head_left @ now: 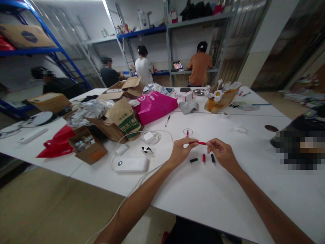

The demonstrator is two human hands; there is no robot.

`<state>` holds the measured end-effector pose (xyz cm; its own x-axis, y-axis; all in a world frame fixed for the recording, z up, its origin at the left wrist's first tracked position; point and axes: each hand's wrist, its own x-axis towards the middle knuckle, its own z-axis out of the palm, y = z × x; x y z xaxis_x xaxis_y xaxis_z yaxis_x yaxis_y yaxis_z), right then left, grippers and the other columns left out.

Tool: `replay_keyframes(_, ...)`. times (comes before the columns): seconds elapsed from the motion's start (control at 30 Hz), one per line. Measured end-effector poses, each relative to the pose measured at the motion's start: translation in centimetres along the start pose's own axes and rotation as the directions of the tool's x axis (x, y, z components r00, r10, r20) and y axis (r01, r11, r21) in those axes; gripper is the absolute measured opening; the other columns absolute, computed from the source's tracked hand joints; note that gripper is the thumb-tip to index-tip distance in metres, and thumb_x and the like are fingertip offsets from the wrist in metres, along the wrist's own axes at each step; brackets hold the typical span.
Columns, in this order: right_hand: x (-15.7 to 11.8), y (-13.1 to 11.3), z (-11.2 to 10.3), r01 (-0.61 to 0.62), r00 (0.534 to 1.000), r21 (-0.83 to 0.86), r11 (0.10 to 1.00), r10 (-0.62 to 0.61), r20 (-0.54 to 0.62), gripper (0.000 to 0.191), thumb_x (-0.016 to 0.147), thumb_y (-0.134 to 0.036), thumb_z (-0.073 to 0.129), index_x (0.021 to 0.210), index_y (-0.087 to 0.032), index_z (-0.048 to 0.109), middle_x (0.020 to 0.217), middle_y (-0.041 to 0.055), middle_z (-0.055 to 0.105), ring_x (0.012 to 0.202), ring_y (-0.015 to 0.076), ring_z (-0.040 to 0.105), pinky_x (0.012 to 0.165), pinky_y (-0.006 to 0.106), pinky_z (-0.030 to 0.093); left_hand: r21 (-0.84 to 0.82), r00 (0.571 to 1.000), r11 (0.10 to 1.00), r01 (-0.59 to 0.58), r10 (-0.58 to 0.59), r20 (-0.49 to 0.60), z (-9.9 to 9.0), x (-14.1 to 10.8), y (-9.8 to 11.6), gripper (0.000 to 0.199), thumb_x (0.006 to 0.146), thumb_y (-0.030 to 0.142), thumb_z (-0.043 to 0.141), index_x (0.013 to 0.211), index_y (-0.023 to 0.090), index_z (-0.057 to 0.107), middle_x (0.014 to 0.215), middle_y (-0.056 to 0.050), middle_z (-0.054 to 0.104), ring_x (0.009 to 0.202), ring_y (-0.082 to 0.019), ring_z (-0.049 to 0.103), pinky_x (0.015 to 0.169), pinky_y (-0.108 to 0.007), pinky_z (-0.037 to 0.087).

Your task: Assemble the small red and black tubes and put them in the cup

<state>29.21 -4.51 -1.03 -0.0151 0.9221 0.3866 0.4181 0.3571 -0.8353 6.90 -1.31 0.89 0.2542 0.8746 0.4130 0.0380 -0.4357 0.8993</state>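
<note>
My left hand (pixel 182 149) and my right hand (pixel 220 151) meet over the white table (pixel 193 196), pinching the two ends of a thin red pen (pixel 201 143) held level between them. Just below the pen three small parts lie on the table: a black cap (pixel 193 160), a short red piece (pixel 203 157) and another black piece (pixel 213 158). A small clear round stand with a red tip (pixel 188 131) sits just beyond my hands.
A white power bank (pixel 130 164) with a cable and a coiled white cord (pixel 151 137) lie left of my hands. Beyond are brown paper bags (pixel 123 118), cardboard boxes, a pink bag (pixel 154 105), a red bag (pixel 59 142). Several people sit at the far shelves.
</note>
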Motion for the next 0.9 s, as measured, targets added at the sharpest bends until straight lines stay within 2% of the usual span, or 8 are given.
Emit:
replay_keyframes(0.1,0.1,-0.2,0.3,-0.012,0.999,0.109,0.994,0.017,-0.043,0.034,0.101,-0.055,0.065,0.097,-0.022,0.069,0.080,0.0023,0.073,0.073,0.0156,0.070,0.073,0.031,0.058,0.018,1.000,1.000,0.007,-0.007,0.014,-0.1,0.2,-0.1,0.024,0.095,0.044,0.080,0.107,0.023,0.086,0.107,-0.009,0.084,0.100,-0.024,0.076,0.095,-0.037,0.057)
replay_keyframes(0.17,0.2,-0.8,0.1,0.036,0.990,0.100,0.994,-0.021,-0.142,0.030,0.100,-0.052,0.068,0.104,-0.022,0.070,0.088,0.0039,0.075,0.080,0.0170,0.073,0.076,0.033,0.061,0.007,1.000,1.000,0.027,-0.027,0.008,-0.1,0.3,-0.3,0.029,0.097,0.045,0.078,0.114,0.022,0.083,0.112,-0.010,0.083,0.101,-0.023,0.076,0.095,-0.037,0.058)
replay_keyframes(0.3,0.4,-2.4,-1.4,0.188,0.909,-0.241,0.952,-0.262,-0.325,0.019,0.101,-0.041,0.069,0.108,-0.024,0.072,0.101,0.0053,0.076,0.090,0.0182,0.073,0.087,0.037,0.060,-0.014,0.995,0.996,0.090,-0.091,-0.041,-0.4,0.7,-0.7,0.035,0.099,0.047,0.074,0.119,0.019,0.078,0.116,-0.011,0.080,0.101,-0.021,0.075,0.089,-0.034,0.058)
replay_keyframes(0.4,0.5,-3.1,-2.4,0.234,0.862,-0.365,0.901,-0.366,-0.352,0.014,0.101,-0.036,0.068,0.109,-0.025,0.071,0.100,0.0055,0.075,0.088,0.0186,0.071,0.086,0.038,0.058,0.121,0.994,0.989,0.089,-0.096,0.058,-0.8,0.7,-0.7,0.034,0.099,0.052,0.072,0.102,0.019,0.079,0.098,-0.008,0.080,0.085,-0.018,0.071,0.076,-0.030,0.053)
replay_keyframes(0.47,0.4,-3.1,-2.5,0.243,0.863,-0.363,0.900,-0.371,-0.342,0.014,0.102,-0.036,0.067,0.110,-0.025,0.071,0.099,0.0051,0.074,0.087,0.0186,0.070,0.084,0.037,0.058,0.264,0.972,0.964,-0.019,-0.044,0.229,-1.1,0.5,-0.7,0.035,0.096,0.053,0.075,0.088,0.019,0.076,0.084,-0.005,0.076,0.077,-0.018,0.066,0.073,-0.031,0.048)
replay_keyframes(0.6,0.7,-2.8,-1.5,0.249,0.903,-0.300,0.921,-0.333,-0.271,0.013,0.102,-0.035,0.067,0.109,-0.024,0.070,0.098,0.0035,0.073,0.084,0.0164,0.068,0.081,0.034,0.056,0.455,0.848,0.829,-0.325,0.043,0.528,-1.3,0.0,-1.0,0.036,0.087,0.052,0.085,0.077,0.020,0.070,0.074,-0.007,0.070,0.078,-0.023,0.062,0.075,-0.034,0.044)
replay_keyframes(0.73,3.0,-3.3,0.2,0.290,0.927,-0.298,0.909,-0.344,-0.148,0.013,0.103,-0.034,0.065,0.108,-0.023,0.070,0.098,0.0028,0.073,0.081,0.0140,0.066,0.079,0.031,0.054,0.507,0.792,0.789,-0.348,-0.042,0.609,-1.4,-0.1,-1.2,0.027,0.088,0.043,0.083,0.084,0.019,0.071,0.077,-0.007,0.071,0.076,-0.023,0.063,0.073,-0.033,0.044)
replay_keyframes(0.9,7.8,-3.8,1.7,0.310,0.947,-0.320,0.895,-0.321,0.021,0.015,0.101,-0.034,0.063,0.102,-0.021,0.070,0.094,0.0032,0.073,0.078,0.0138,0.065,0.075,0.030,0.052,0.538,0.767,0.784,-0.310,-0.128,0.629,-1.9,0.2,-0.9,0.019,0.093,0.036,0.074,0.089,0.018,0.072,0.084,-0.006,0.074,0.083,-0.022,0.066,0.078,-0.033,0.047)
